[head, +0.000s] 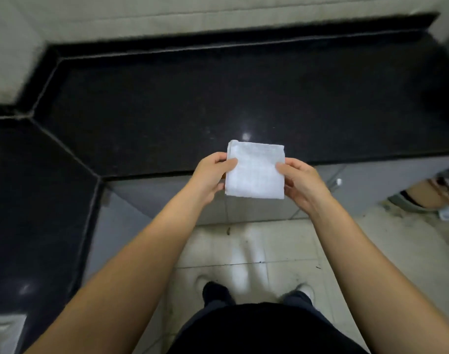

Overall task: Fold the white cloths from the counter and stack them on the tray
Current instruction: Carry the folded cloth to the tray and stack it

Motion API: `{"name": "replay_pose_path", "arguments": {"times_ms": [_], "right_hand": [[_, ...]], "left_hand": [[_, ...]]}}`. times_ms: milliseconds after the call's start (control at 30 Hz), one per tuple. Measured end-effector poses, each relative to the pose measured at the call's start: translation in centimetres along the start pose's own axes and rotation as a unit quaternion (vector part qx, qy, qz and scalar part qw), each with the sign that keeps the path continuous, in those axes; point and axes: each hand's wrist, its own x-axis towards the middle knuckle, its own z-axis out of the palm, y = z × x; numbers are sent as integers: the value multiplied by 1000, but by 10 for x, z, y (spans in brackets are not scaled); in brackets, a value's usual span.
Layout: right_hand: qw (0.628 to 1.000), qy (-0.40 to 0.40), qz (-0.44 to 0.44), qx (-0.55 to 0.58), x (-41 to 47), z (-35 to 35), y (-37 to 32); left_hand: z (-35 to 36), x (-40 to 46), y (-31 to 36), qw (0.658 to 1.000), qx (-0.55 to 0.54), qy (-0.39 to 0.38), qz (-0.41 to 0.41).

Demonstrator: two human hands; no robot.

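My left hand [213,172] and right hand [301,181] pinch opposite side edges of the folded cloth [255,169], held level between them at the black tabletop's [167,103] near edge (no tray in view, so I can't tell which way to carry it).

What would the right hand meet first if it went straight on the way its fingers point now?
The right hand points leftward across the folded white cloth it grips, so beyond the cloth it would likely meet the left hand holding the opposite edge. Depth is hard to judge.
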Motion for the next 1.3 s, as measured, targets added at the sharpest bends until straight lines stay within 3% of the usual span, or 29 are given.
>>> {"name": "replay_pose_path", "arguments": {"times_ms": [333,600,867,1300], "right_hand": [[977,195,-29,84,-82,-327,-2],[949,281,-70,127,-102,-481,-40],[935,309,-150,84,-25,-610,-138],[929,277,-245,-13,139,-774,-365]], "left_hand": [[342,-17,-25,975,81,-206,-7],[523,-16,-7,956,107,-273,7],[662,52,60,955,60,-286,53],[846,190,259,946,63,-243,206]]}}
